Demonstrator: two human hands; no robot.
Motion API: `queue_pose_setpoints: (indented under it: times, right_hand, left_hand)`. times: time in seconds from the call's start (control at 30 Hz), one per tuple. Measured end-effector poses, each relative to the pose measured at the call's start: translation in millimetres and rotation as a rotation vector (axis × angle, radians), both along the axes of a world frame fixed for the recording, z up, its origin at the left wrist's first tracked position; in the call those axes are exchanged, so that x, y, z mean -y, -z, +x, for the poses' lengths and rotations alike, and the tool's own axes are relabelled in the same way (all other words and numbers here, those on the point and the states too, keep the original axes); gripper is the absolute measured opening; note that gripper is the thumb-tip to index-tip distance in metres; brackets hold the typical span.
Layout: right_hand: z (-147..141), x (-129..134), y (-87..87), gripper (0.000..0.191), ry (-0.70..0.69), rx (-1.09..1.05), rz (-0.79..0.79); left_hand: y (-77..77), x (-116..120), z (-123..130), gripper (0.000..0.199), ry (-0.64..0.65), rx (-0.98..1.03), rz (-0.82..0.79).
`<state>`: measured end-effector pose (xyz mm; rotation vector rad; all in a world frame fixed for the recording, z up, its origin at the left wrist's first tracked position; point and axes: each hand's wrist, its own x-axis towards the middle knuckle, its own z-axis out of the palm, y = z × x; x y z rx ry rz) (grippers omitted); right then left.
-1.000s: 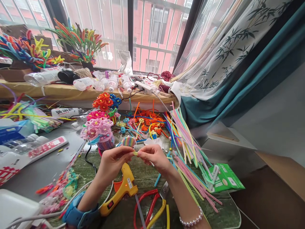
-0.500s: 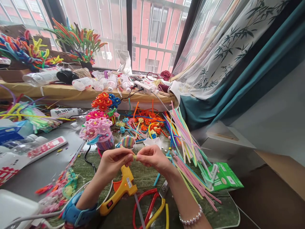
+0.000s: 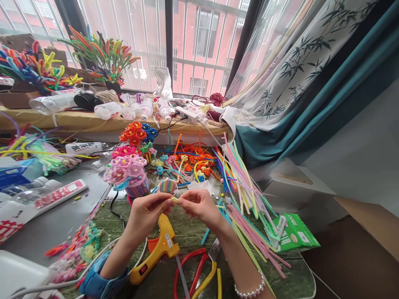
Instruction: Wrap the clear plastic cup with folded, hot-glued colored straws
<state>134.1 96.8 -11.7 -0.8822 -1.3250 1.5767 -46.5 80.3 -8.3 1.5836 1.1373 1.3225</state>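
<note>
Between the fingertips of both hands is a small pale yellow piece (image 3: 175,200), perhaps a bit of pipe cleaner. My left hand (image 3: 152,209), with a blue watch on its wrist, pinches one end. My right hand (image 3: 198,207), a beaded bracelet on its wrist, pinches the other end. Below the hands lies a yellow glue gun (image 3: 162,245) with a small lit light. Red and yellow handled scissors (image 3: 199,272) rest to its right. Just behind the hands stands a small striped round piece (image 3: 167,186).
Pink pipe-cleaner flowers (image 3: 127,170) fill a pot behind my left hand. Bundles of pastel pipe cleaners (image 3: 246,224) and a green packet (image 3: 294,232) lie at the right. A white power strip (image 3: 186,114) and bottles line the sill. A cable runs at the lower left.
The yellow piece shows a little more between the fingertips, and both hands have shifted very slightly. Both keep their pinch. The things on the table have stayed in place.
</note>
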Motion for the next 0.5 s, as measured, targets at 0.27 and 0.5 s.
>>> queue_pose_setpoints:
  times: [0.27,0.5]
  right_hand:
    - [-3.9,-0.9,10.4,0.021,0.062,0.205,0.282]
    - [-3.2,1.4,8.3,0.016,0.13,0.398,0.565]
  left_hand:
    - [3.8,-2.1,0.3,0.015,-0.053,-0.387,0.273]
    - [-1.3,1.2,2.8,0.013,-0.055,-0.578,0.596]
